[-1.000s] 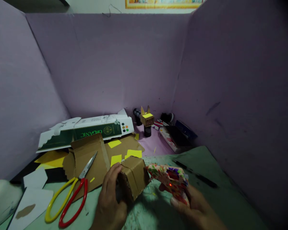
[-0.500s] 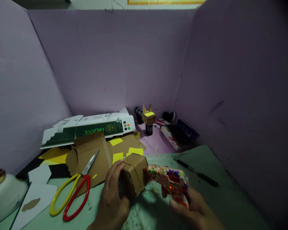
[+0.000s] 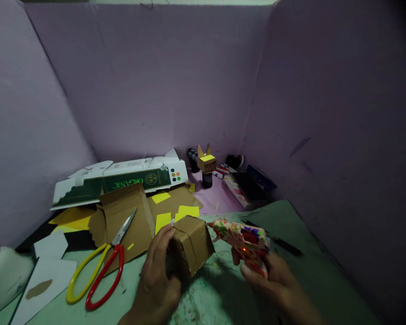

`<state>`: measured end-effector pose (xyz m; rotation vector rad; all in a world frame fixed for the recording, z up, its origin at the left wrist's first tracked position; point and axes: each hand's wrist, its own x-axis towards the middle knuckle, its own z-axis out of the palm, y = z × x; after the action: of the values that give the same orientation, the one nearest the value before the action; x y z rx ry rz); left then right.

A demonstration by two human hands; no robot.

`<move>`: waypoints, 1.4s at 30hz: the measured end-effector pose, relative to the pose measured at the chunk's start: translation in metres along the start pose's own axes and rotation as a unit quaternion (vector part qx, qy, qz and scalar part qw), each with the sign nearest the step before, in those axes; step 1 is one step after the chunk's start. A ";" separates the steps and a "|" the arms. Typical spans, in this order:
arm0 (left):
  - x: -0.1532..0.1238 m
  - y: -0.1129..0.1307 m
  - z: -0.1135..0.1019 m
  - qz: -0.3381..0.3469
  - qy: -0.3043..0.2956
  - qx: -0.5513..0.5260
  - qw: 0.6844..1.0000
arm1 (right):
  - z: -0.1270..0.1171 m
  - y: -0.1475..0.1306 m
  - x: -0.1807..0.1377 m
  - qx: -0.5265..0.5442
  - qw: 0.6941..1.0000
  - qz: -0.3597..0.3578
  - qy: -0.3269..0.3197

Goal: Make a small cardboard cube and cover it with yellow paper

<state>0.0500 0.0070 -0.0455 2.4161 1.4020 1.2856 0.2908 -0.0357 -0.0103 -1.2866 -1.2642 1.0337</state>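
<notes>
Cradles a small brown box of thin cardboard in the left hand, with fingers bent over the far left edge and thumb lower down, in a loose, cupped hold. Shows square corners, rough cut edges and a crease across the upper face. Holds a flower-patterned glue gun by the handle in the right hand, with fingers wrapped closely round and a red light glowing on the side. Points the nozzle at the box's right edge, just beside it; cannot tell touching from nearly touching. Has both above a stained green tablecloth. Has at left a rounded, glossy white pot, stiff white paper with a brown patch, and steel scissors with looped yellow and red handles, blades lying on creased flat cardboard. Has at right a slim black pen. Shows beyond the box flat yellow paper pieces, then a long white-and-green printed carton. Has farther back a little cardboard head with pointed ears on a black cylinder, near slender markers. Ends at smooth purple walls.
</notes>
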 end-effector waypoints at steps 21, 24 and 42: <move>-0.001 0.004 0.004 0.034 0.016 0.002 0.999 | 0.009 0.003 -0.015 0.027 0.995 0.054 -0.078; 0.000 0.005 0.004 0.045 0.015 -0.003 0.999 | 0.013 0.002 -0.020 0.051 0.994 0.079 -0.059; 0.005 0.006 0.003 -0.022 0.033 -0.008 0.999 | 0.004 0.004 -0.020 -0.005 0.983 0.086 -0.159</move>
<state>0.0574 0.0086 -0.0419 2.3388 1.4478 1.3730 0.2859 -0.0552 -0.0157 -1.2902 -1.4152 1.4003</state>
